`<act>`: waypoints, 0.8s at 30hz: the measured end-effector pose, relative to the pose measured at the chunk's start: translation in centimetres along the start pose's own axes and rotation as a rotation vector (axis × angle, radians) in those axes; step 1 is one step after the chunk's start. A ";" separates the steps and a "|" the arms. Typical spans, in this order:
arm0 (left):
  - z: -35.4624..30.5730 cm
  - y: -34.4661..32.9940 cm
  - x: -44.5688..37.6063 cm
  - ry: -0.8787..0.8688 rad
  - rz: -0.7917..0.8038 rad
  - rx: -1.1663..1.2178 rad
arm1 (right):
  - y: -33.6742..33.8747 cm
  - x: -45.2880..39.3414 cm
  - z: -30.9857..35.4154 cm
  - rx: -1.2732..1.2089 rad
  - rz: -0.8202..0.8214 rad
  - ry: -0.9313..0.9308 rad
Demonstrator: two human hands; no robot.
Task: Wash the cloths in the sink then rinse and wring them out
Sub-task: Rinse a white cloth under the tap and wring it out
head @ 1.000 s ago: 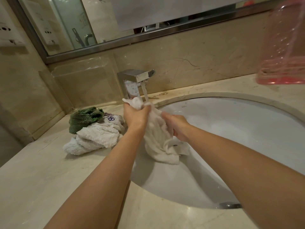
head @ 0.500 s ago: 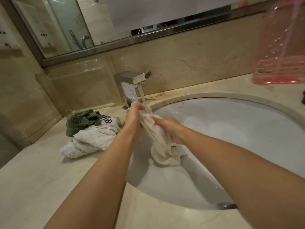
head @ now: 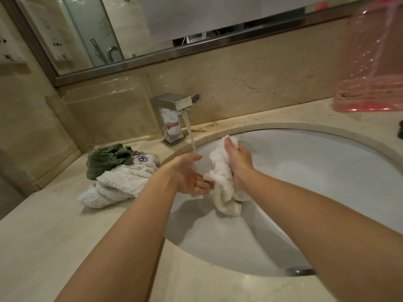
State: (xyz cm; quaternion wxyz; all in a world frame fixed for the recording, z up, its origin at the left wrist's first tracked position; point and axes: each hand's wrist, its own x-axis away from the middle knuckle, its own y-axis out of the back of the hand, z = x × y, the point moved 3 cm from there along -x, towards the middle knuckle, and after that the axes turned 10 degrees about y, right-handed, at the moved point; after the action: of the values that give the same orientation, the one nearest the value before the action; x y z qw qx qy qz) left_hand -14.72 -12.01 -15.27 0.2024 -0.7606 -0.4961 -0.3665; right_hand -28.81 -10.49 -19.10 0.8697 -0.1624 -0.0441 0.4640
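Just right of the frame's centre, the white cloth (head: pixel 220 182) hangs bunched and sodden over the sink (head: pixel 327 171), its lower folds drooping toward the bowl. The right hand (head: pixel 238 162) has it, fingers curled tight round the upper part with a tuft poking out above the knuckles. The left hand (head: pixel 188 175) lies open beside it, palm turned up, straight fingertips just touching the cloth's left edge. The stream of water (head: pixel 193 142) from the square chrome tap (head: pixel 174 115) falls between the two hands, passing close by the left thumb, and seems to miss most of the cloth.

To my eye this is the rinse of this one cloth. Next it wants bringing back under the stream, or the left hand closing on the lower end so both can twist it out.

Left of centre, on the marble counter (head: pixel 43 236), sits a heap: a green cloth (head: pixel 104 159) on top of more white cloths (head: pixel 117 184), one with purple marking. Whether those are washed yet I cannot say. A pink plastic container (head: pixel 370 62) fills the upper right corner, and a mirror (head: pixel 87 29) runs across the top.
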 end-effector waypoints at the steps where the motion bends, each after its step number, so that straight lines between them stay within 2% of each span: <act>1: 0.0 -0.1 0.1 -0.003 0.006 -0.006 | 0.3 -0.3 0.0 -0.006 -0.017 -0.002; 8: -0.9 0.0 -1.0 -0.265 -0.129 0.088 | -0.3 0.1 0.0 -0.059 0.104 -0.099; 15: -1.8 1.4 -1.2 -0.478 -0.252 0.457 | -1.5 0.6 -0.1 0.028 0.160 -0.088; 18: -2.3 1.3 -0.7 -0.606 -0.282 0.478 | -1.7 0.1 -0.7 0.029 0.248 -0.150; 21: -2.2 0.8 -0.4 -0.636 -0.254 0.434 | -1.7 0.7 0.2 0.030 0.286 -0.092; 24: -1.7 0.7 -0.2 -0.503 -0.241 0.445 | -1.6 0.8 -0.3 0.036 0.246 -0.016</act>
State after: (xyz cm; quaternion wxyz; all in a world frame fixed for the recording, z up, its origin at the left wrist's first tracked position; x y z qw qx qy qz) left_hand -14.74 -13.57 -14.23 0.1902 -0.7004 -0.6842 -0.0717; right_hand -27.03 -10.67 -18.94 0.8085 -0.1473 -0.0223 0.5693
